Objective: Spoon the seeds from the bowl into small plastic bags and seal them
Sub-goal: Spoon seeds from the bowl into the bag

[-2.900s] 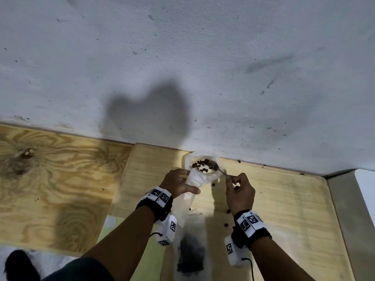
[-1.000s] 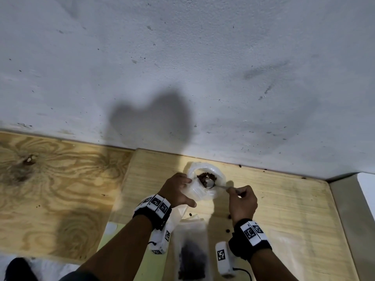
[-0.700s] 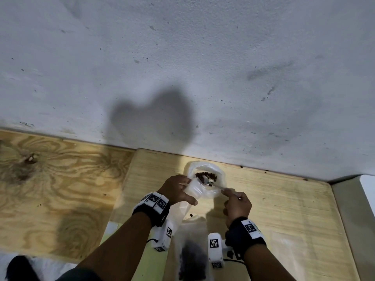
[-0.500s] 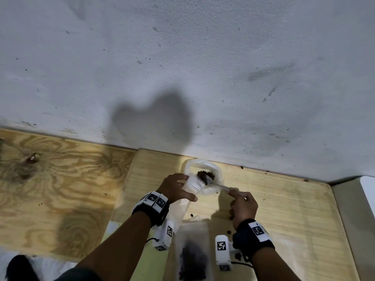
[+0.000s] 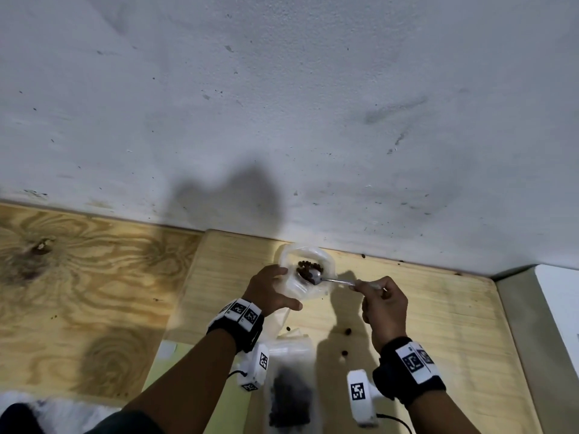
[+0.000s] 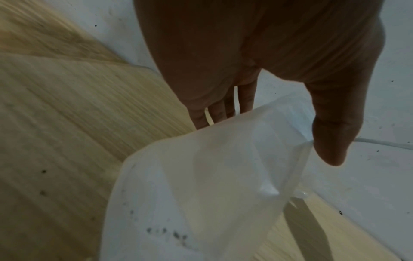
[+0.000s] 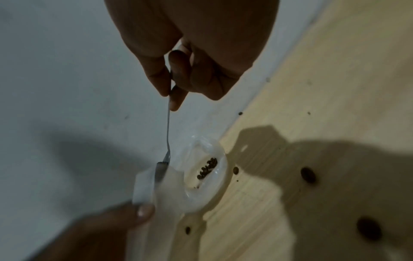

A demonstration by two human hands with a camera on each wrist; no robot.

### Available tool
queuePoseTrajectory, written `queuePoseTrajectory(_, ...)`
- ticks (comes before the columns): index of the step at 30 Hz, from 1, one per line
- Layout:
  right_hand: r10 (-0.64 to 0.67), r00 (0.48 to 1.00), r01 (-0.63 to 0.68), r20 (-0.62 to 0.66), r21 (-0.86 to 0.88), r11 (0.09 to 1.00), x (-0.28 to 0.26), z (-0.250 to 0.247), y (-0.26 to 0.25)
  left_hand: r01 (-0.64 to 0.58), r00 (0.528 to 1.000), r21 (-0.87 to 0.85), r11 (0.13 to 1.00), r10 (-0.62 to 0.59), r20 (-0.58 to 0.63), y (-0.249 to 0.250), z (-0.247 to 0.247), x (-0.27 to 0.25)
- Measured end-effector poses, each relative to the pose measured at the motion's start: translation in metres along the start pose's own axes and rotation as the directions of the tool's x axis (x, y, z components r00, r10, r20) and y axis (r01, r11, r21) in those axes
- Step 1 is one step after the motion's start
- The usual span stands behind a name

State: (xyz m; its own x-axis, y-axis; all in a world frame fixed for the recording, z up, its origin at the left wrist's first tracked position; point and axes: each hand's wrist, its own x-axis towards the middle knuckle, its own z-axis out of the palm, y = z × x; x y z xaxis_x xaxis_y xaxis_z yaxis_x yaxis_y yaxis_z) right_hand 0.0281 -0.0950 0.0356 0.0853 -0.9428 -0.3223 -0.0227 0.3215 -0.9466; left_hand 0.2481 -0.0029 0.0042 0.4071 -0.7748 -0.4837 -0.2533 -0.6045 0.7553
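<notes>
A white bowl (image 5: 326,264) with a few dark seeds (image 5: 308,264) stands on the wooden table by the wall. My left hand (image 5: 289,288) holds a small clear plastic bag (image 5: 293,285) by its mouth, right against the bowl's near left side. My right hand (image 5: 360,283) pinches the handle of a metal spoon (image 5: 336,280). The spoon's tip carries seeds and sits at the bag's mouth (image 7: 147,183). In the right wrist view the bowl (image 7: 221,185) lies just right of the spoon (image 7: 168,130). The left wrist view shows my thumb (image 6: 330,141) on the bag (image 6: 212,176).
A second bag (image 5: 291,393) with a dark heap of seeds lies flat on the table between my forearms. Loose seeds (image 5: 347,331) are scattered near my right hand. A grey-white wall (image 5: 313,120) rises directly behind the bowl. A lower plywood surface (image 5: 78,277) lies left.
My right hand has moved the loaded spoon from over the bowl's seeds to the bag's mouth. My left hand has kept the bag beside the bowl.
</notes>
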Motion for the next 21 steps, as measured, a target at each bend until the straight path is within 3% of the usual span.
queuePoseTrajectory(4,-0.174,0.975,0.198,0.138,-0.189,0.962,-0.007,0.007,0.000,0.008,1.000,-0.020,1.000,-0.008,-0.006,-0.002,0.003,0.000)
queuePoseTrajectory(6,-0.209,0.969,0.235,0.135,-0.225,0.945,-0.007,0.006,-0.001,0.028,1.000,-0.043,0.999,-0.028,-0.002,-0.003,0.003,0.000)
queuePoseTrajectory(12,-0.168,0.972,0.124,-0.164,-0.250,0.960,0.003,0.003,0.013,0.036,0.999,-0.064,0.997,-0.036,-0.005,-0.005,0.002,0.001)
queuePoseTrajectory(17,-0.248,0.956,0.172,-0.156,-0.387,0.906,-0.003,0.026,0.025,-0.010,1.000,-0.035,0.999,0.010,0.007,-0.004,0.003,0.000)
queuePoseTrajectory(21,-0.198,0.965,0.115,-0.173,-0.399,0.910,-0.005,0.035,0.040,-0.053,0.998,0.011,0.999,0.053,0.043,-0.004,0.002,0.000)
